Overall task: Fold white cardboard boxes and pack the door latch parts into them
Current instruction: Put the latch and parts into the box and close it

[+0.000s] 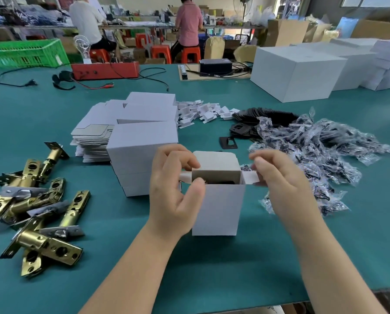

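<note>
A small white cardboard box [219, 209] stands upright on the green table [126, 257] in front of me, its top lid flap raised and dark parts visible inside. My left hand [173, 189] pinches the box's left side flap between thumb and fingers. My right hand [277, 175] pinches the right side flap. Brass door latches [37, 214] lie in a loose heap at the left. Folded white boxes [142, 150] stand just behind the left hand, with flat box blanks [94, 132] stacked beside them.
Bagged screws in clear plastic [314, 155] spread at the right, with black plates [264, 120] and small white inserts [203, 113] behind. Large white cartons [298, 73] stand at the back right. A red device with cables [105, 70] and a green crate [26, 53] sit at the back left. Two people sit beyond the table.
</note>
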The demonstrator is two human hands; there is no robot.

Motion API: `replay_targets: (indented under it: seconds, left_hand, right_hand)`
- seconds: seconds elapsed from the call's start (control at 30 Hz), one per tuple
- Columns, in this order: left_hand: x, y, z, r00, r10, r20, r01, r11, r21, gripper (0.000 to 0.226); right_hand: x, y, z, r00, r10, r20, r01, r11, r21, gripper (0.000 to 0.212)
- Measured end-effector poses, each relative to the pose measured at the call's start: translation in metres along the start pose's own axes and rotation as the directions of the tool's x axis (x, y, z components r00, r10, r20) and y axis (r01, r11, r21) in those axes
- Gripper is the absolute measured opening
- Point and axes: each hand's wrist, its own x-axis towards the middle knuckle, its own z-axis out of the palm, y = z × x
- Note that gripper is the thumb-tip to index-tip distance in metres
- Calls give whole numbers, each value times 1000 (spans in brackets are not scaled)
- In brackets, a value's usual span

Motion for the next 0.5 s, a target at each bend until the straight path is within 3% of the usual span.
replay_targets:
  seconds: [0.07,0.13,0.2,0.27,0.37,0.43,0.5]
  left_hand:
    - [1,1,0,998,-62,4,62,997,-42,13]
    - [1,3,2,979,-204,12,203,964,-172,29]
    - [0,6,5,941,-336,34,329,889,-318,42]
    - [-1,4,6,930,-365,38,356,875,-327,48]
    - [2,3,7,893,-424,152,450,824,-343,50]
    - [5,1,4,842,-480,246,536,696,-478,48]
    - [8,-4,0,766,-544,342,610,450,-652,56]
  right_hand:
    - [-11,9,4,994,101,35,-106,972,209,12]
    - [-13,9,9,997,69,44,-79,949,304,23]
    - [-6,6,11,999,47,-14,-39,939,341,25]
    - [6,3,10,997,61,-39,-43,934,356,20]
    - [21,8,7,993,119,-7,-113,962,247,17]
    - [26,15,9,986,164,27,-165,945,283,14]
    - [27,20,11,964,244,103,-264,849,458,18]
